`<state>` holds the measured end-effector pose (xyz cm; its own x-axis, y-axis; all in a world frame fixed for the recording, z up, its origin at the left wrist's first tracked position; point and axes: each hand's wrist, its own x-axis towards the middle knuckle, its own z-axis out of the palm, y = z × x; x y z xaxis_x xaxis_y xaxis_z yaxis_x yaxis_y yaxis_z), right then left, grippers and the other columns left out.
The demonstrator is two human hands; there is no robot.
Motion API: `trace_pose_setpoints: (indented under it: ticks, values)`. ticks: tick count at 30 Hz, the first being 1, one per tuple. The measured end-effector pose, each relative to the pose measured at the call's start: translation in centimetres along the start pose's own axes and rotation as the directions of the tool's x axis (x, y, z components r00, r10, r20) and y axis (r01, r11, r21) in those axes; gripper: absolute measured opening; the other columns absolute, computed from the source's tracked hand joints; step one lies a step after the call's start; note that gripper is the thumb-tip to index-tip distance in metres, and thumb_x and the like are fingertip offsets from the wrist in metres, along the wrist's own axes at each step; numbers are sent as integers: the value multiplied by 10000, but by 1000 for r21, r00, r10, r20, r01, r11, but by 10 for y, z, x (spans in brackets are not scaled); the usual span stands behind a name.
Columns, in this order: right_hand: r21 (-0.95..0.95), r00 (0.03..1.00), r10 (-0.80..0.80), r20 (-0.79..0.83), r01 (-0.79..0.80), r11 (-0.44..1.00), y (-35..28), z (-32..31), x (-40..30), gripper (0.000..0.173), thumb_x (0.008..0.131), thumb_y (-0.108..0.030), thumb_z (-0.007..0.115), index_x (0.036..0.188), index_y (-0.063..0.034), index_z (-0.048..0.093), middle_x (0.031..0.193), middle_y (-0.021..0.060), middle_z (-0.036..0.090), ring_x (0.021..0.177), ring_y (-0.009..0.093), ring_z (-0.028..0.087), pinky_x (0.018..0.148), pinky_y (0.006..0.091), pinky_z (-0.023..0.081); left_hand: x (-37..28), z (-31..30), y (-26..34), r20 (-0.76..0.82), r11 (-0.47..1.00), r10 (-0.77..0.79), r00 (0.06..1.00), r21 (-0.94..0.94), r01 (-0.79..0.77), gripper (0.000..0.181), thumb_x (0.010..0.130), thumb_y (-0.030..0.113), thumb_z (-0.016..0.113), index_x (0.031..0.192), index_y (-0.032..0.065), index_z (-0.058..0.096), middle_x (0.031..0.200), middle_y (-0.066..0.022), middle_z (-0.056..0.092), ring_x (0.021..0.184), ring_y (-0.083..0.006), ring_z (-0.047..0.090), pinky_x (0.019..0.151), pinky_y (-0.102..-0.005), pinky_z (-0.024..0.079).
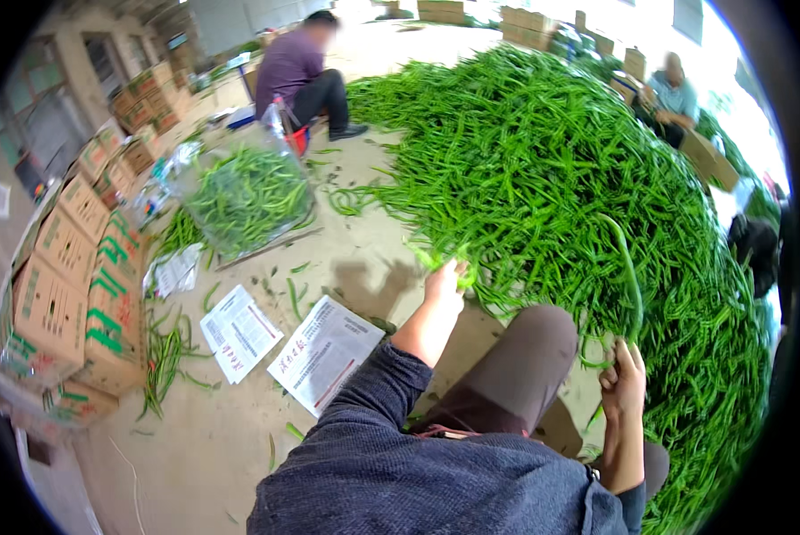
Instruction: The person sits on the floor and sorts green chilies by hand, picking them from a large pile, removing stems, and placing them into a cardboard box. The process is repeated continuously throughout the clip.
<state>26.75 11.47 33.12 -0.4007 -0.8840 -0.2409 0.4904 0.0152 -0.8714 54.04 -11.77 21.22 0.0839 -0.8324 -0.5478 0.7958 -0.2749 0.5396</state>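
Note:
A huge heap of long green chili peppers point(534, 160) spreads in front of me and along my right side. My left hand point(447, 284) is closed around several light green peppers point(465, 267), blurred, at the heap's near left edge. Beside my right knee, my right hand point(624, 378) pinches a long curved green pepper point(629, 287) that rises above the fingers; another curled pepper point(594, 364) lies against the hand. Left of the heap stands a clear plastic bag point(249, 200) filled with green peppers.
Two newspapers point(239, 334) lie on the floor among loose peppers point(166, 361). Cardboard boxes point(52, 307) are stacked at the far left. One person in a purple shirt point(289, 73) sits beyond the bag; another person point(673, 100) sits behind the heap at the upper right.

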Motion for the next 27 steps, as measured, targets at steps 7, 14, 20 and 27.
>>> trace_pose_setpoints:
  ticks: [7, 14, 20, 27]
  values:
    - [-167, 995, -72, -75, 59, 984, 31, -62, 27, 67, 934, -189, 541, 958, -128, 527, 680, -34, 526, 448, 34, 362, 384, 173, 240, 68, -189, 42, -396, 969, -147, 906, -241, 52, 211, 905, 234, 519, 1056, 87, 510, 919, -95, 569, 839, -271, 580, 712, -479, 536]
    - [-255, 995, -75, -69, 55, 965, 46, -98, 41, 66, 936, -178, 531, 916, -115, 528, 653, -47, 500, 407, 27, 325, 366, 184, 215, 62, -54, 358, -82, 764, 606, 791, -216, -608, 430, 837, 364, 685, 1012, 14, 507, 882, -107, 558, 751, -243, 577, 633, -354, 557]
    - [-280, 999, -11, -34, 1, 960, 62, -73, 28, 32, 929, -136, 523, 933, -104, 527, 627, -7, 532, 377, 47, 360, 341, 186, 245, 89, -81, 370, -163, 562, 827, 539, 199, -803, 608, 892, 457, 546, 1227, -42, 455, 1161, -128, 514, 891, -164, 549, 665, -291, 475]
    - [-312, 997, -58, -45, 42, 949, 31, -43, 9, 66, 896, -164, 550, 906, -112, 512, 619, -28, 467, 408, 52, 382, 364, 200, 275, 149, -127, 100, -98, 995, 26, 995, -91, -35, 155, 872, 200, 525, 803, 62, 525, 697, -65, 565, 571, -190, 560, 532, -330, 533]
